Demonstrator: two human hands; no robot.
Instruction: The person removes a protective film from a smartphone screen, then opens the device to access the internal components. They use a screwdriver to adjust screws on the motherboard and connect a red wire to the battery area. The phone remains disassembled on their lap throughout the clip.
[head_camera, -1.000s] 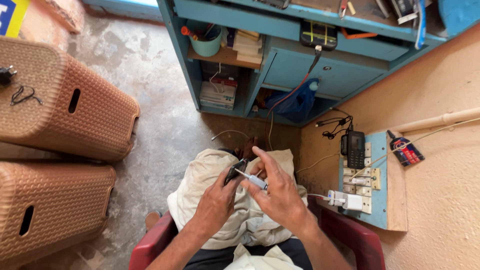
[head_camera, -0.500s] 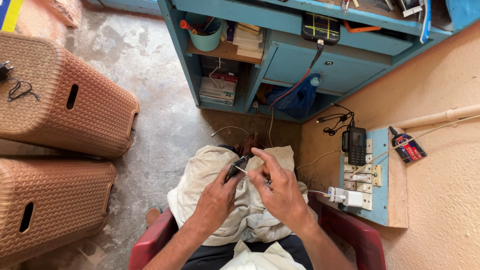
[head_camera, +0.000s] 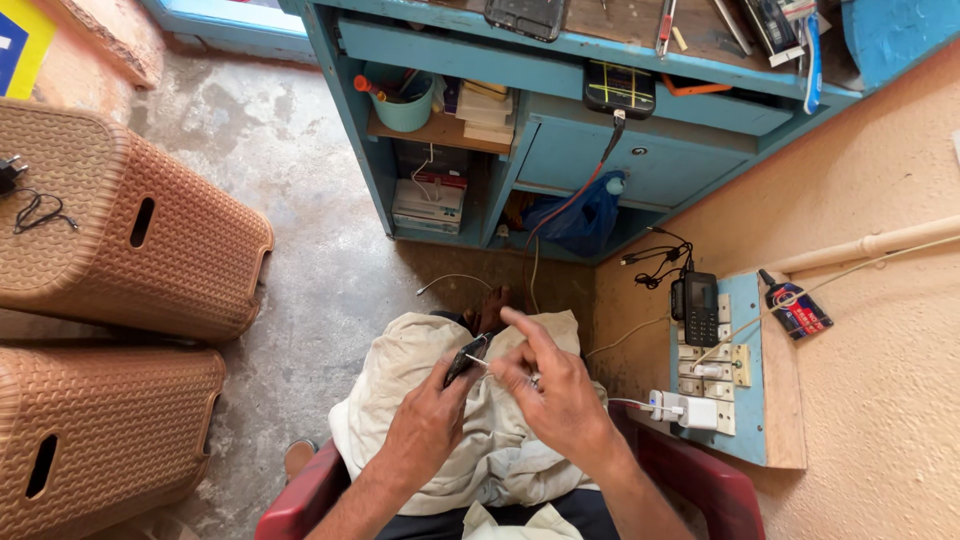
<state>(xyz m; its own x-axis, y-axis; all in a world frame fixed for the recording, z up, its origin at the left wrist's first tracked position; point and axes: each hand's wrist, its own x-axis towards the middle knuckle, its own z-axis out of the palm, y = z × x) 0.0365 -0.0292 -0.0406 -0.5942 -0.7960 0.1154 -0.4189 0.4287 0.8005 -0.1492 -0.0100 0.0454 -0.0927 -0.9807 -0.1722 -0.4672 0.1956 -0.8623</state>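
My left hand (head_camera: 425, 425) grips a small dark phone-like device (head_camera: 465, 357) edge-up over my lap. My right hand (head_camera: 555, 392) pinches a thin metal tool (head_camera: 478, 362) whose tip touches the device; its index finger sticks out straight. Both hands hover above a cream cloth (head_camera: 430, 400) spread over my knees. I sit in a red plastic chair (head_camera: 700, 485). Part of the device is hidden by my fingers.
A blue wooden desk (head_camera: 640, 150) with shelves, boxes and a cup stands ahead. On the right wall a blue switchboard (head_camera: 725, 375) carries a dark phone (head_camera: 700, 308) and a white charger (head_camera: 690, 410). Two brown woven plastic stools (head_camera: 130, 230) stand left on the concrete floor.
The view has tipped slightly downward, so the desk sits higher in frame. My hands stay together over the lap, with the tool still at the device.
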